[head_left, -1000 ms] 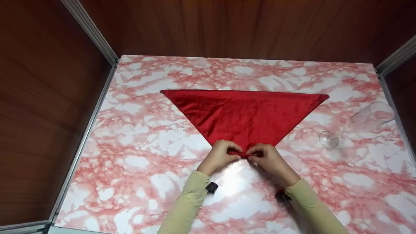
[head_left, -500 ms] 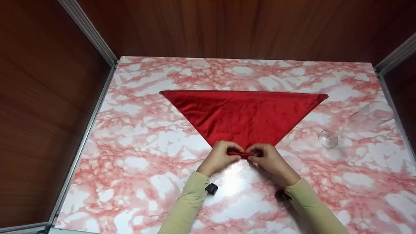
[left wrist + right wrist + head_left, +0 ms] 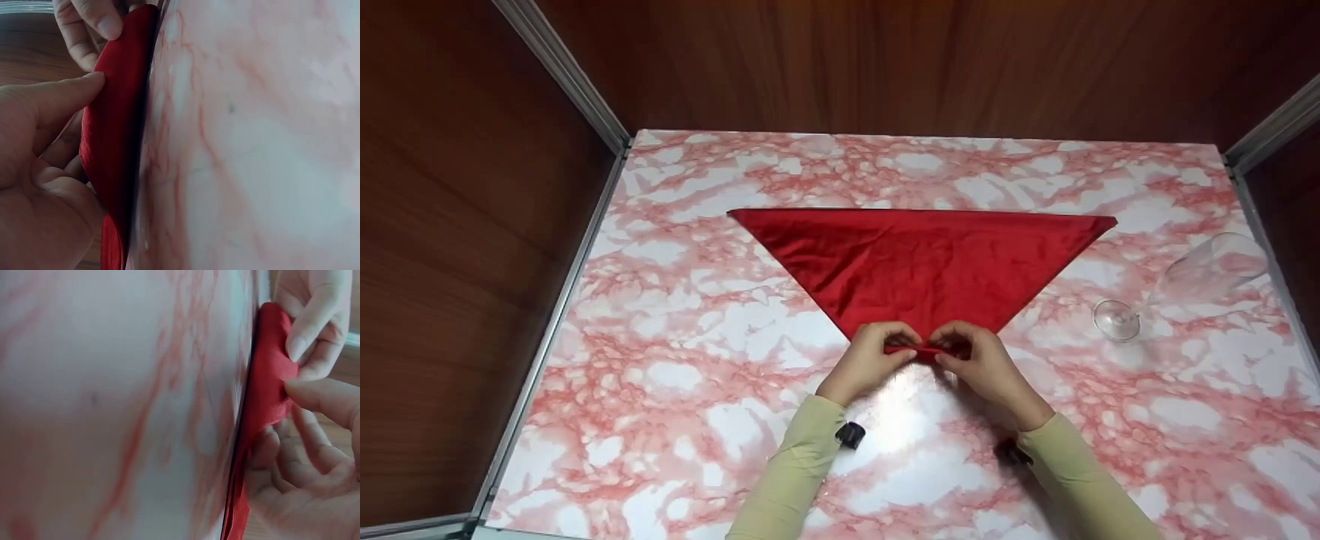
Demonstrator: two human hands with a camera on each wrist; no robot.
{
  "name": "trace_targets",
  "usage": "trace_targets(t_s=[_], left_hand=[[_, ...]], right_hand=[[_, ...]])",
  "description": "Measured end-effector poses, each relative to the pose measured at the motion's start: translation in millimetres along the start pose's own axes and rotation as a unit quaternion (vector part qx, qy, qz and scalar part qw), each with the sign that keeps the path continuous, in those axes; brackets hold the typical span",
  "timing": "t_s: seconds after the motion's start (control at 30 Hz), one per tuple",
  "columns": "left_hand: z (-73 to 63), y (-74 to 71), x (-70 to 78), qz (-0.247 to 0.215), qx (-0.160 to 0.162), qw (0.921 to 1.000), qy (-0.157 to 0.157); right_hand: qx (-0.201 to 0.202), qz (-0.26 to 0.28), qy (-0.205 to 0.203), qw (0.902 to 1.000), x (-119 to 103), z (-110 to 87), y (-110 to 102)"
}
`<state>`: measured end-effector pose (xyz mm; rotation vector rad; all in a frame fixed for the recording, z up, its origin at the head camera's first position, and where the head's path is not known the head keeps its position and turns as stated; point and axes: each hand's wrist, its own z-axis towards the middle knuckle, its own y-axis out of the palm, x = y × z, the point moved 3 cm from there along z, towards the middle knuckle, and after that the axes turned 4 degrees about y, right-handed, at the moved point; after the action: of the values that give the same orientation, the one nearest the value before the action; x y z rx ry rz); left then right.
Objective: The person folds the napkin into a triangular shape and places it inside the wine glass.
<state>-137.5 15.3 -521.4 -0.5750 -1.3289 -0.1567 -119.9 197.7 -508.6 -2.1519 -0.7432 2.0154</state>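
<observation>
A red satin-like cloth napkin [image 3: 922,270] lies on the table as a wide triangle, its long dark-hemmed edge at the far side. Its near end is turned over into a narrow roll. My left hand [image 3: 872,358] pinches the left part of that roll, thumb on the near side and fingers behind. The right hand [image 3: 984,365] pinches the right part the same way, the two sets of fingertips close together. In the left wrist view the rolled cloth [image 3: 115,112] stands up from the table, and the thumb [image 3: 84,90] presses it. Some fingers are hidden behind the cloth.
A clear stemmed glass [image 3: 1207,270] lies on its side at the right, its round foot [image 3: 1116,321] toward the napkin. The table [image 3: 660,420] has a red and white marbled top. Brown wood-grain panels [image 3: 885,67] with metal edging stand around it.
Both thumbs have moved slightly away from me, and the near end of the napkin has rolled a little further over. The glass stays where it was.
</observation>
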Motion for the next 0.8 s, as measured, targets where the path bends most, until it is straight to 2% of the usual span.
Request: trace_targets(t_s=[0.13,0.33,0.43,0.63,0.8], left_hand=[[3.1,0.4,-0.4,-0.016,0.011,0.9998,-0.01],[7.7,0.1,-0.4,-0.003,0.025,0.9995,-0.021],[9.3,0.0,-0.3,0.002,0.029,0.9992,-0.025],[10.6,-0.4,-1.1,0.003,0.035,0.9987,-0.037],[10.7,-1.8,-1.5,0.016,0.034,0.9985,-0.04]], right_hand=[[0.011,0.035,-0.014,0.9992,-11.0,-2.1,-0.5],[-0.008,0.068,-0.019,0.9974,-36.4,-8.7,-1.2],[-0.019,0.078,-0.016,0.9967,-32.5,-6.8,0.3],[-0.031,0.081,-0.013,0.9962,-3.0,2.1,5.5],[-0.048,0.067,-0.025,0.9963,1.3,3.3,7.6]])
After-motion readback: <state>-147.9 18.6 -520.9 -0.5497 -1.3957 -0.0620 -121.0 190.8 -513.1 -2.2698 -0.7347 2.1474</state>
